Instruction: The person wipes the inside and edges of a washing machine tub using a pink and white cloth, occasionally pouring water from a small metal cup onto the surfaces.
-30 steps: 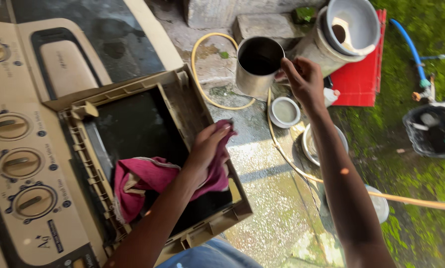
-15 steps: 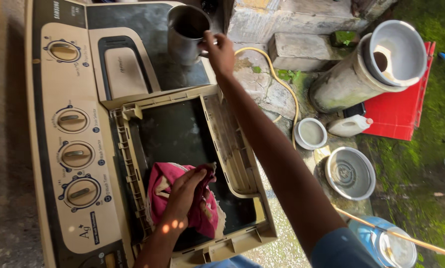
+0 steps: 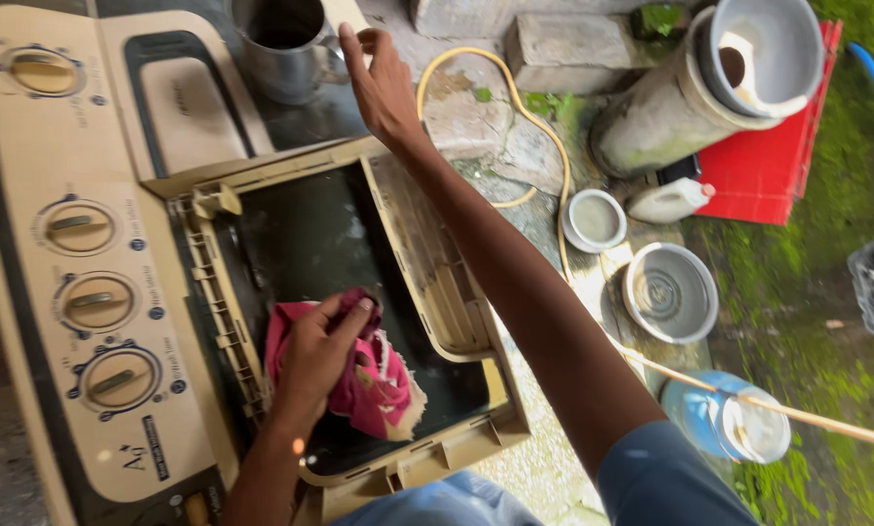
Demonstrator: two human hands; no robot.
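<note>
A person leans over a beige twin-tub washing machine outdoors. Its hinged, dark-panelled plastic lid is open near the centre of the view.

The work in hand appears to be wiping that lid. The left hand, at about 7 o'clock, is closed over a crumpled pink cloth with a pale frayed edge. Thumb and fingers grip the cloth's upper folds and press it against the dark panel. The cloth lies on the lower half of the lid, just beside the ribbed left rail of the frame.

The right hand reaches to 12 o'clock with fingers straight and spread, gripping nothing. Its fingertips are at the handle of a dull cylindrical steel mug standing on the machine's dark wet top. Whether they touch the handle cannot be told.

Judged from this, a further stroke would call for firm downward pressure from the left hand while the propped lid is kept from shifting. Lifting the mug would need the right fingers to close round its handle.

On the wet stone and moss at 3 o'clock lie a round steel bowl, a small white dish and a white plastic bottle. A thin yellow hose loops past them.
</note>
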